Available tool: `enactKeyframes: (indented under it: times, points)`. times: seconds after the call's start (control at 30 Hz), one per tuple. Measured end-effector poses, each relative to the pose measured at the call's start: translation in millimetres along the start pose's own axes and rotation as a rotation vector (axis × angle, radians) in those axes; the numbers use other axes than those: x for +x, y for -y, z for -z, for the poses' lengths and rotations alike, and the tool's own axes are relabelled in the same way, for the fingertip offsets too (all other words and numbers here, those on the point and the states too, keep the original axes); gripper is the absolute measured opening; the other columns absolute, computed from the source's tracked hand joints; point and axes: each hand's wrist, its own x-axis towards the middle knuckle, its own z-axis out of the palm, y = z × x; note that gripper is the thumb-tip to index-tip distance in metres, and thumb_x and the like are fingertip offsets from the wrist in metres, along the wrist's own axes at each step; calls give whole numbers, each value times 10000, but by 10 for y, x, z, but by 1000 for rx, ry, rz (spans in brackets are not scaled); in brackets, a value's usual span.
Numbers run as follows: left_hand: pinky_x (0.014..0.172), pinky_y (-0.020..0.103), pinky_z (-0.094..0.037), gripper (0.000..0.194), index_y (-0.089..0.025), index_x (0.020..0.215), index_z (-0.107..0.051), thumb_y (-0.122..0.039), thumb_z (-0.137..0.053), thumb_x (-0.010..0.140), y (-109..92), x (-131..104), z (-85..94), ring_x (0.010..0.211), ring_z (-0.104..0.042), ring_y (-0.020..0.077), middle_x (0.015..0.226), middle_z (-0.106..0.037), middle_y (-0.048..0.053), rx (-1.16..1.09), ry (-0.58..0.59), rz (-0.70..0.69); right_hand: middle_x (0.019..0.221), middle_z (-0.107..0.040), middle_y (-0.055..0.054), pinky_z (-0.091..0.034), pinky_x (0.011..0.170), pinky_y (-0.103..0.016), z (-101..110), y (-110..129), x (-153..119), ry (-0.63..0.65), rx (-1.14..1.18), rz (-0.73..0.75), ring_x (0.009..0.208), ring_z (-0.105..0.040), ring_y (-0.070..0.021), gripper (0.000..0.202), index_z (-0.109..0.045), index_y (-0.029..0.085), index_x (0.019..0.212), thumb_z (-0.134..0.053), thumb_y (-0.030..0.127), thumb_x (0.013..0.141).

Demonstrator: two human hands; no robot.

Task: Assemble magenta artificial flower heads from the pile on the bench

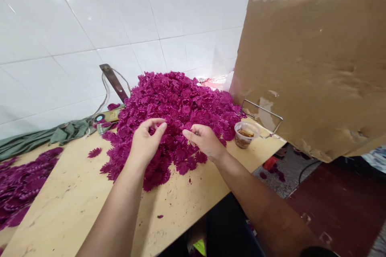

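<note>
A large heap of magenta flower heads [181, 100] is piled on the pale wooden table [177, 213]. Over the front of the heap, my left hand [147, 138] has its thumb and forefinger pinched together. Opposite it, my right hand [205, 140] is closed too, thumb pressed against curled fingers. Whatever either pinch holds is too small to make out. A narrow gap separates the two hands, with flower heads showing behind. One loose flower head [94, 152] lies left of the heap.
Right of the heap stands a clear plastic cup [245, 133] of brown liquid, near a wire frame [262, 114]. A big cardboard sheet [313, 64] rises at right. More magenta flowers [27, 184] and green cloth [66, 131] lie left. A tiled wall [120, 16] stands behind.
</note>
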Motion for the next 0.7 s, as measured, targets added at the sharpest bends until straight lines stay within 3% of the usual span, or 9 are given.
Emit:
enactKeyframes:
  times: [0.1,0.17,0.3,0.37,0.43,0.57,0.7]
  points:
    - [724,267,-404,163,-177,689,-674,-304,-687,588,-46,-171,-131,700,-546,159,700,-636,18,-88,276,60,433,-378,79,-236,449,-220,-27,12,5,11,33,0,424,-301,-42,452,-370,180,496,-620,528,639]
    - [691,256,-410,150,-170,643,-655,-301,-695,581,-19,-220,-211,653,-539,138,663,-631,8,-156,313,57,425,-376,77,-232,438,-222,-50,20,-1,26,95,-14,413,-305,-42,480,-365,184,495,-592,582,636]
    - [462,187,-327,191,-164,577,-562,-291,-701,548,76,-131,-236,449,-388,59,482,-473,-60,-374,125,203,425,-373,79,-220,430,-225,-75,39,-36,89,167,-14,402,-297,-40,481,-368,186,510,-575,599,645]
    - [398,164,-248,209,-168,589,-523,-272,-693,527,96,-53,-160,408,-325,42,465,-427,-74,-491,-19,311,427,-363,83,-224,437,-226,-47,47,-48,90,163,13,406,-285,-39,473,-344,190,510,-580,572,660]
    - [384,153,-216,232,-168,590,-493,-261,-690,507,99,-3,-57,415,-323,39,483,-427,-71,-561,-118,333,434,-371,81,-243,452,-225,10,48,-38,59,152,29,419,-298,-42,453,-345,190,519,-580,548,669]
    - [414,166,-243,281,-169,615,-501,-293,-721,493,98,-29,45,456,-333,48,524,-412,-72,-446,-63,275,489,-427,78,-299,485,-220,109,37,29,27,179,-38,459,-371,-52,370,-407,187,596,-640,472,619]
    - [604,221,-378,347,-188,849,-615,-231,-716,520,63,-94,-64,609,-455,93,694,-527,-38,-147,-8,98,547,-471,76,-331,507,-226,91,41,57,68,177,-79,481,-413,-59,294,-466,183,707,-659,379,606]
